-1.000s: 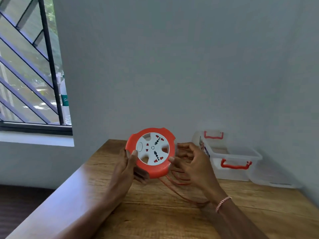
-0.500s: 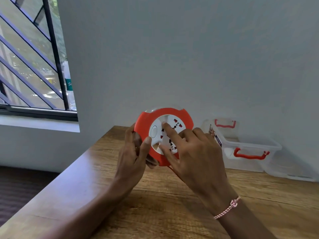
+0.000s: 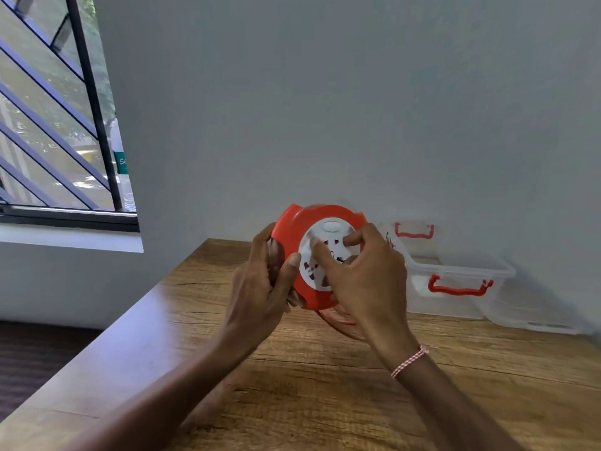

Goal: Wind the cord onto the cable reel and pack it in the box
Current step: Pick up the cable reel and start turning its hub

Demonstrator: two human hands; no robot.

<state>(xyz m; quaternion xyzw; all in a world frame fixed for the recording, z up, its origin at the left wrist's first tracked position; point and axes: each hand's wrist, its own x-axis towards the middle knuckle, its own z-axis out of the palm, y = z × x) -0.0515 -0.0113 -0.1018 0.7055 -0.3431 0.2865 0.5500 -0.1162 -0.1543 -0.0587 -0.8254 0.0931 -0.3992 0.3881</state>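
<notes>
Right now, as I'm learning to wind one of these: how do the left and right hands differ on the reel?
The left hand grips the cable reel by its orange rim, thumb in front; the right hand covers the white socket face, fingers curled onto it. The right wrist wears a bracelet; the left wrist shows none. Both hold the reel above the table.

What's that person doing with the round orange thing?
A person is winding up a cable reel, held above the wooden table. The left hand grips its orange rim, and the right hand has its thumb and fingers on the white socket face. A few loops of orange cord hang loose underneath. The clear box waits by the wall; the reel isn't in it yet.
</notes>
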